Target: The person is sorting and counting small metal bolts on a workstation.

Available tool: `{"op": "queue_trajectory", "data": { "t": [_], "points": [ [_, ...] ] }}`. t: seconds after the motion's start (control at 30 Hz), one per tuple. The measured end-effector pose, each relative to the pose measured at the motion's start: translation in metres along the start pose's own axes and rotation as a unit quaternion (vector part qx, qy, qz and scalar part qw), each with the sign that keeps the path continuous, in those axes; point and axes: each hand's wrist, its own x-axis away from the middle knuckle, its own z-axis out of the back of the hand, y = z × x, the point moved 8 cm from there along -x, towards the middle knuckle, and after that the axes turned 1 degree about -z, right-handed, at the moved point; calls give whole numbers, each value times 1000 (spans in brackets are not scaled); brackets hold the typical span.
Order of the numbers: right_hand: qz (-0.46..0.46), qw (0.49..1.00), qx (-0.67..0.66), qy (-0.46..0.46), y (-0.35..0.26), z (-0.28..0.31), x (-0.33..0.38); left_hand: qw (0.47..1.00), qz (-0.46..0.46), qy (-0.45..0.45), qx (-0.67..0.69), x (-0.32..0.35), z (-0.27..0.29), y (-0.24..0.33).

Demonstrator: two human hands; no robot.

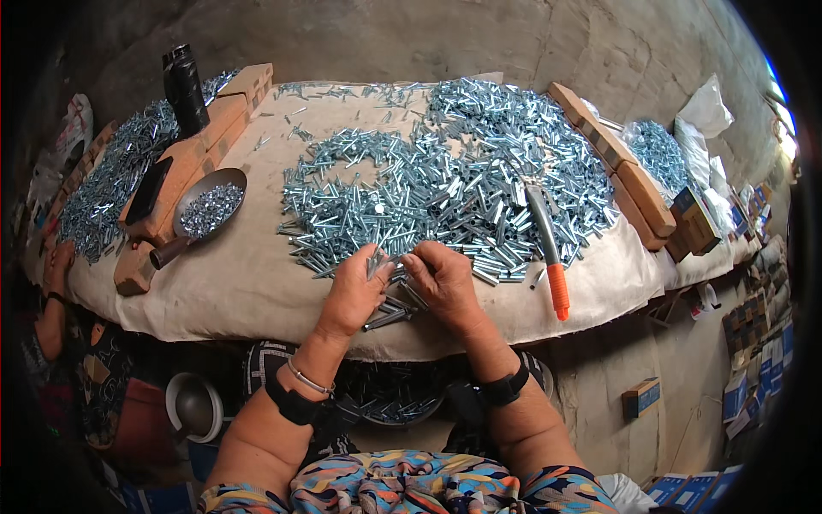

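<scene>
Both hands meet at the table's near edge, just in front of the heaped metal. My left hand (355, 289) is closed around a few silvery bolts (373, 264) that poke out by the thumb. Close on its right, my right hand (447, 281) is pinched, its fingertips pointing at the left hand; whatever lies in them is too small to make out. Several longer bolts (390, 313) rest on the cloth below the hands. Beyond spreads a pile of bolts (351, 201), merging at the right into a pile of short metal sleeves (505, 197).
A tool with an orange handle (557, 291) leans on the sleeves. Bricks (629, 184) border both sides. At left are a pan (240, 193) of small nuts, a phone (148, 190) and a black bottle (185, 94). Another person's hand (60, 261) is at the far left. A bowl of bolts (402, 409) sits below.
</scene>
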Motion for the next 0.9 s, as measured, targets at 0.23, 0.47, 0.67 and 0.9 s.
{"op": "queue_trajectory", "data": {
  "t": [0.23,0.47,0.67,0.9],
  "points": [
    [-61,989,-133,-20,4,-3,0,983,96,-3,154,0,3,-13],
    [24,995,-91,-22,-11,-4,-2,979,108,-33,171,2,3,-15],
    [1,999,-36,-8,-4,2,-2,984,103,-30,139,0,0,-14],
    [11,996,-85,29,1,7,-3,985,120,53,110,-3,9,-21]
  ]
}}
